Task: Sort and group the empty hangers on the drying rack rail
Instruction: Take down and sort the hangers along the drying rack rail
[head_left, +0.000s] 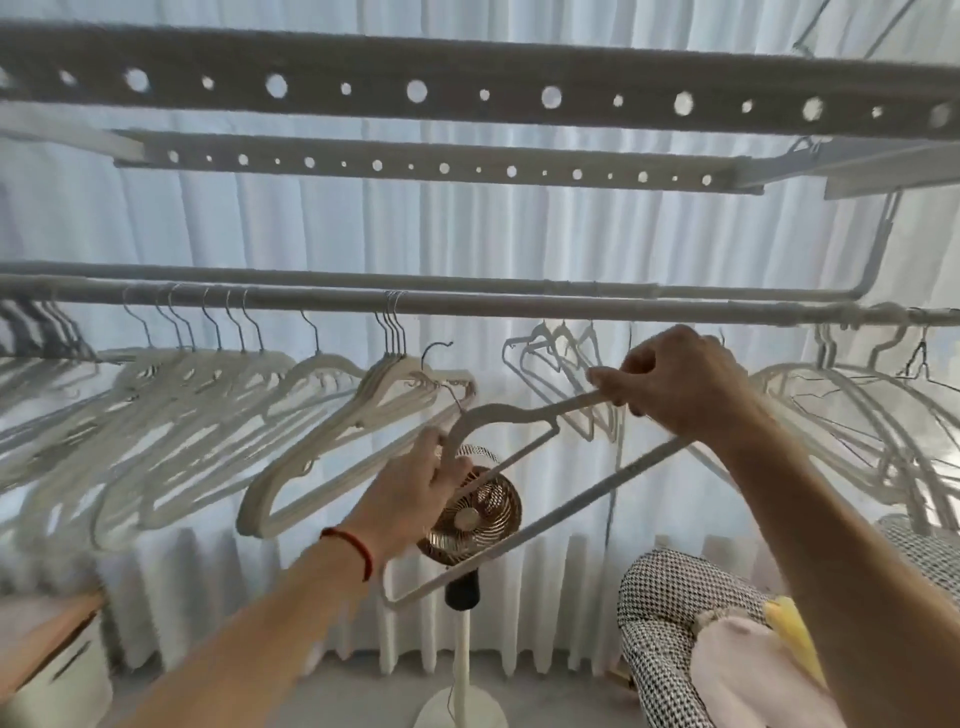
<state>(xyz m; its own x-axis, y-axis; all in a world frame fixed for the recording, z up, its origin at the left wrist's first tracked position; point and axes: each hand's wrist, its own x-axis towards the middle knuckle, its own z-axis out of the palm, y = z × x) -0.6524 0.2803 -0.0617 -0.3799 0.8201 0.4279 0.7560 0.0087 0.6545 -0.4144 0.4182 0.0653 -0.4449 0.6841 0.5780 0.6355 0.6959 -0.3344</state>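
A white hanger (524, 530) is off the rail (519, 306), tilted below it in mid-air. My left hand (415, 483) grips its curved shoulder near the hook end. My right hand (680, 384) pinches its other arm higher up on the right. Several white hangers (171, 415) hang spread along the rail on the left, and a tight bunch (395, 379) hangs at the centre with one loose hook sticking up beside it. More white hangers (852, 415) hang on the right, and thin ones (561, 364) hang behind my right hand.
Two perforated rack bars (467, 88) run overhead. A standing fan (475, 514) is below the held hanger, in front of white curtains. A houndstooth chair (670, 618) with pink and yellow items sits lower right. A wooden surface (47, 634) and a white box are lower left.
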